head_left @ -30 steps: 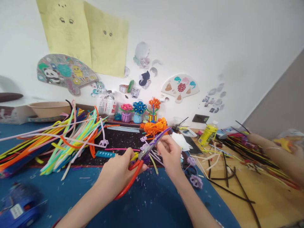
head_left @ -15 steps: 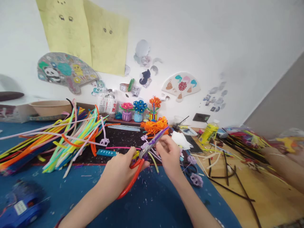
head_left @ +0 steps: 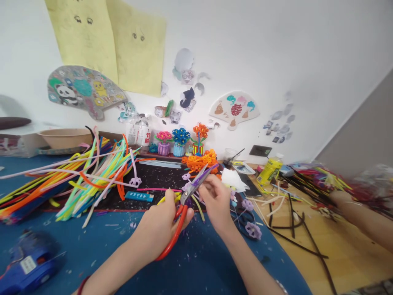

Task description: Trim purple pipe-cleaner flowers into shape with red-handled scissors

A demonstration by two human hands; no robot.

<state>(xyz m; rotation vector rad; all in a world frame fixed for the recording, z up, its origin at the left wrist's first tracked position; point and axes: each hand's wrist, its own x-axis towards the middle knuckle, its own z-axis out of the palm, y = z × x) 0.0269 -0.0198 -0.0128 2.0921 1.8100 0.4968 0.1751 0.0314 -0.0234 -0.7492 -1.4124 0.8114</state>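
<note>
Above the blue tabletop (head_left: 190,274), the person's left hand (head_left: 162,225) is curling around the handles of red-handled scissors (head_left: 185,198), whose blades are pointing up and away to the right. Opposite it, the right hand (head_left: 216,205) is pinching a short purple pipe cleaner (head_left: 209,171) between thumb and fingers, and this strip is lying along the blades near their tips; whether it is sitting between them or only against one side, I cannot tell. Just beyond the tips, a heap of orange pipe-cleaner loops (head_left: 201,160) is resting on the dark mat (head_left: 156,175). A small blue box (head_left: 139,196) is lying near the left hand, and farther left a large bundle of coloured pipe cleaners (head_left: 101,176) is spreading across the table. Beside the right forearm, a lilac pipe-cleaner flower (head_left: 253,230) is lying on the blue surface. Along the wall, three potted pipe-cleaner flowers are standing in a row: pink (head_left: 163,141), blue (head_left: 180,141) and orange (head_left: 200,137). Farther right, a yellow bottle (head_left: 269,171) is standing upright, while a co-worker's forearm (head_left: 364,223) is reaching over the wooden table (head_left: 346,262) toward black pipe cleaners (head_left: 302,184); what that hand is holding, I cannot tell.
</note>
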